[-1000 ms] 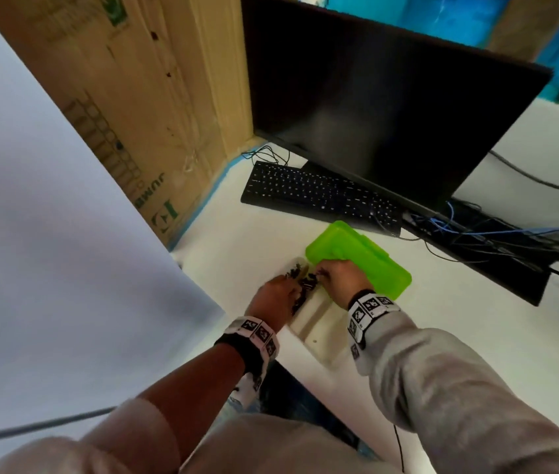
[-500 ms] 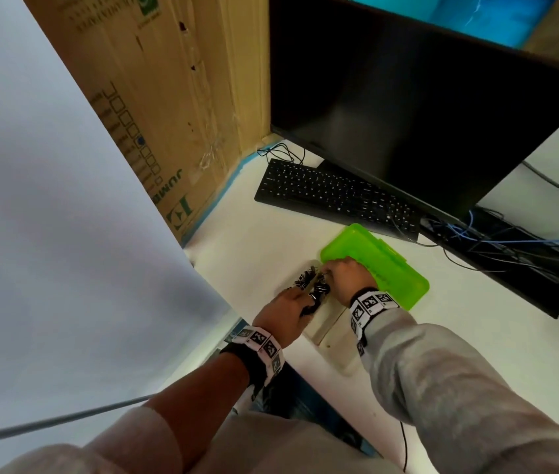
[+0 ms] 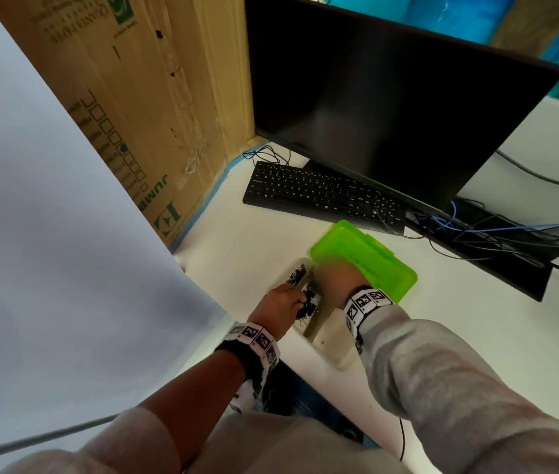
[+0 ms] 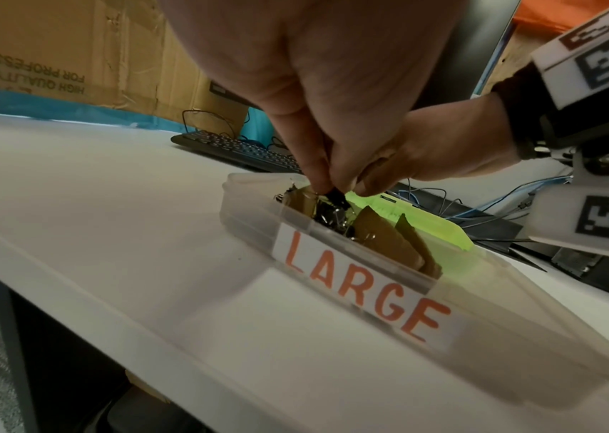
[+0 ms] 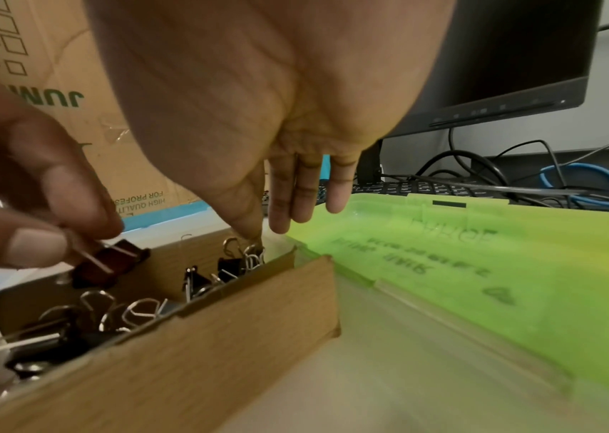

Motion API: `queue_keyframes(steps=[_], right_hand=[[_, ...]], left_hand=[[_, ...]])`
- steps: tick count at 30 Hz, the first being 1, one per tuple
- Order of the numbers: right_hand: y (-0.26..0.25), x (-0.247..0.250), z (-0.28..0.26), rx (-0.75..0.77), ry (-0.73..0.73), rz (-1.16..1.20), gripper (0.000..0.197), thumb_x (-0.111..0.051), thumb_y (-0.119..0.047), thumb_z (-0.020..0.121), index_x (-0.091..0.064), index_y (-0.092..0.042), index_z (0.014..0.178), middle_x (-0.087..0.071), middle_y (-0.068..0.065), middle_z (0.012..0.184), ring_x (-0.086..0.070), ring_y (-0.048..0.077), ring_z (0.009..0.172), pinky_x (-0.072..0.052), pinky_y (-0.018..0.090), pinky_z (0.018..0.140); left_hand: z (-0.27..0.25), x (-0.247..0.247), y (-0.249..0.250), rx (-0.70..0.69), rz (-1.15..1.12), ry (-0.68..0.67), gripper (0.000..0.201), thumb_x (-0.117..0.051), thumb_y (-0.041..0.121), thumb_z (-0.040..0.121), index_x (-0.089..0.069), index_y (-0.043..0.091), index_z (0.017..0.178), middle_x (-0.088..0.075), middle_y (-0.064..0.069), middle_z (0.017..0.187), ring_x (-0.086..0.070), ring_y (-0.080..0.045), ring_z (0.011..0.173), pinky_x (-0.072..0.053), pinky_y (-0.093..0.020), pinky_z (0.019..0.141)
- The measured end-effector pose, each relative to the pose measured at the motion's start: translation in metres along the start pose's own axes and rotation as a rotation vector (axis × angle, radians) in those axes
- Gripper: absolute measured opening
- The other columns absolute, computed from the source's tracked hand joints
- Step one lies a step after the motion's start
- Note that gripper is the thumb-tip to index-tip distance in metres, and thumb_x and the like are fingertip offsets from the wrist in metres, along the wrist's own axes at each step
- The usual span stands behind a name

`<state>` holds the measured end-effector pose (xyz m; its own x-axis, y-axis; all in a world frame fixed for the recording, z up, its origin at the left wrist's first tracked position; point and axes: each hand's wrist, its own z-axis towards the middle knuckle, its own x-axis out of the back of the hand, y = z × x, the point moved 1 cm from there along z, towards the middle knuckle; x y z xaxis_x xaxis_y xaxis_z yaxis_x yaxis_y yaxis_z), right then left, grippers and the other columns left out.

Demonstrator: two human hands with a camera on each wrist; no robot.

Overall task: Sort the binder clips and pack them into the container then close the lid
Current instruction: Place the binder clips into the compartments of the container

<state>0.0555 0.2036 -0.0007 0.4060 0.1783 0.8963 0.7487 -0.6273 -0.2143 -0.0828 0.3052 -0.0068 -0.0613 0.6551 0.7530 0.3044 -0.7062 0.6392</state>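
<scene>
A clear plastic container with cardboard dividers lies at the desk's near edge, its side labelled "LARGE". The green lid lies open on its far right side. Black binder clips with silver handles fill the left compartments. My left hand pinches one black clip just above that pile. My right hand hangs over the far end of the same compartment, fingers straight and pointing down, its thumb tip touching the wire handles of a clip.
A black keyboard and a large monitor stand behind the container. Tangled cables lie at the right. A cardboard box walls the left side. The desk edge runs just below the container.
My left hand has drawn slightly back towards me along the container, holding a clip. My right hand stays at the far end by the lid's corner. The head view has tilted.
</scene>
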Motion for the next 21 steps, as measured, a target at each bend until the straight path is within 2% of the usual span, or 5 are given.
queue_keyframes(steps=[5, 7, 10, 17, 21], right_hand=[[0.01, -0.001, -0.013, -0.05, 0.075, 0.069, 0.044, -0.056, -0.007, 0.082, -0.057, -0.023, 0.124, -0.051, 0.003, 0.128, -0.041, 0.025, 0.122, -0.037, 0.038, 0.102], [0.014, -0.002, -0.018, -0.087, 0.117, 0.093, 0.046, -0.055, -0.002, 0.081, -0.057, -0.023, 0.122, -0.051, 0.004, 0.127, -0.042, 0.026, 0.123, -0.037, 0.039, 0.104], [0.02, -0.005, -0.025, -0.079, 0.136, 0.106, 0.041, -0.056, -0.005, 0.082, -0.059, -0.025, 0.118, -0.054, 0.005, 0.126, -0.044, 0.027, 0.123, -0.036, 0.038, 0.104], [0.014, -0.001, -0.031, 0.027, 0.115, 0.079, 0.026, -0.051, -0.013, 0.088, -0.066, -0.025, 0.107, -0.065, 0.001, 0.114, -0.05, 0.025, 0.109, -0.039, 0.035, 0.093], [0.007, -0.003, -0.029, 0.031, 0.025, 0.027, 0.027, -0.053, -0.015, 0.089, -0.066, -0.031, 0.105, -0.065, 0.006, 0.11, -0.053, 0.029, 0.106, -0.043, 0.038, 0.092]], left_hand=[[0.003, -0.005, 0.002, -0.005, 0.015, -0.016, 0.025, -0.051, 0.007, 0.088, -0.066, 0.011, 0.107, -0.061, -0.009, 0.113, -0.06, -0.028, 0.099, -0.047, -0.031, 0.088], [0.004, -0.006, 0.005, -0.02, 0.026, -0.027, 0.031, -0.048, 0.003, 0.088, -0.064, 0.011, 0.113, -0.061, -0.011, 0.119, -0.059, -0.028, 0.104, -0.046, -0.032, 0.093], [0.006, -0.007, 0.009, -0.054, 0.062, -0.053, 0.035, -0.046, -0.001, 0.088, -0.061, 0.01, 0.117, -0.058, -0.011, 0.123, -0.057, -0.027, 0.11, -0.043, -0.032, 0.097], [0.009, -0.012, 0.013, -0.08, 0.086, -0.074, 0.021, -0.051, 0.012, 0.09, -0.066, 0.013, 0.104, -0.059, -0.007, 0.116, -0.056, -0.024, 0.103, -0.049, -0.037, 0.086], [0.011, -0.01, 0.01, -0.066, 0.111, -0.028, 0.022, -0.051, 0.009, 0.087, -0.066, 0.013, 0.103, -0.061, -0.007, 0.114, -0.055, -0.025, 0.104, -0.048, -0.037, 0.088]])
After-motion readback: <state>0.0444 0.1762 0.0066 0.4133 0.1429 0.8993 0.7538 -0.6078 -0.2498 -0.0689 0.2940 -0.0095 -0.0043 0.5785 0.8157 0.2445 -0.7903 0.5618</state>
